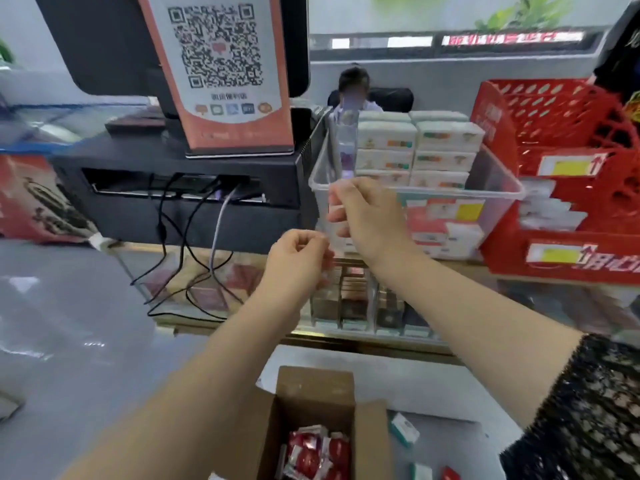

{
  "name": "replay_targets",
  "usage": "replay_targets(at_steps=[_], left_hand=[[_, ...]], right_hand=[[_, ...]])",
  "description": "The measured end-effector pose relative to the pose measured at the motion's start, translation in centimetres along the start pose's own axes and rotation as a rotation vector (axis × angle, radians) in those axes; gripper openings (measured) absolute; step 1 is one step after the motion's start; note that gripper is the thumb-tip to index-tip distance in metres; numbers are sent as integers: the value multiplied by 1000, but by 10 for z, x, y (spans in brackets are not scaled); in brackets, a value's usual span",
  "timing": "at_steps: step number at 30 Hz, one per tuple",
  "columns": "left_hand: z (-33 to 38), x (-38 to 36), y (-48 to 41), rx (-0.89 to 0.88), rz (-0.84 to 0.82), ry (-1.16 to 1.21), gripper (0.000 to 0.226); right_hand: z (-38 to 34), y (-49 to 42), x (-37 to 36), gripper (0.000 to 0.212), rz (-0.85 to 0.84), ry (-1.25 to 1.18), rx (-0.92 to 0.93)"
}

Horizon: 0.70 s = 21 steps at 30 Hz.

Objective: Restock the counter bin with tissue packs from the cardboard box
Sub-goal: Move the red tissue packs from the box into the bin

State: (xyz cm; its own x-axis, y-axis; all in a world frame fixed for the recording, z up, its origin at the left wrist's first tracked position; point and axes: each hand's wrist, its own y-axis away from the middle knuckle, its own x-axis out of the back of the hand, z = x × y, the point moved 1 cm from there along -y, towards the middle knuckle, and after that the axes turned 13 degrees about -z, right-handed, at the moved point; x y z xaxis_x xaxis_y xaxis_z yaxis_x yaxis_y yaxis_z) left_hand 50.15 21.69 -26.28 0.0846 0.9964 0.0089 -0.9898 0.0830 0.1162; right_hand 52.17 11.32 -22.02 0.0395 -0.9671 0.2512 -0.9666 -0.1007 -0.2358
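Right hand [367, 216] curled at clear bin [485, 196] corner, left hand [298, 258] curled below

Bright, even indoor light, hardly any shadows. White glare streaks the grey surface [52, 306] on the left. The plant [526, 12] at the back is washed out and unfocused. Wide-angle bend curves the red basket [554, 109]. The clear film [346, 143], pinched in the right hand [367, 216] above the left hand [294, 258], smears with motion blur.
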Motion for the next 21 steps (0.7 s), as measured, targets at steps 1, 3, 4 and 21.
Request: replay_targets(at_steps=[1,3,4,21], left_hand=[[-19,4,5,42,16,-21,10],[-63,11,12,132,56,-40,11],[-87,14,14,184,80,-38,12],[-517,35,-37,814,46,-59,10]], right_hand=[[14,12,-10,27,-30,-18,-12],[53,36,-29,25,-96,-37,-87],[76,46,-38,24,-123,-49,-140],[503,177,-154,54,-233,-279,-1010]])
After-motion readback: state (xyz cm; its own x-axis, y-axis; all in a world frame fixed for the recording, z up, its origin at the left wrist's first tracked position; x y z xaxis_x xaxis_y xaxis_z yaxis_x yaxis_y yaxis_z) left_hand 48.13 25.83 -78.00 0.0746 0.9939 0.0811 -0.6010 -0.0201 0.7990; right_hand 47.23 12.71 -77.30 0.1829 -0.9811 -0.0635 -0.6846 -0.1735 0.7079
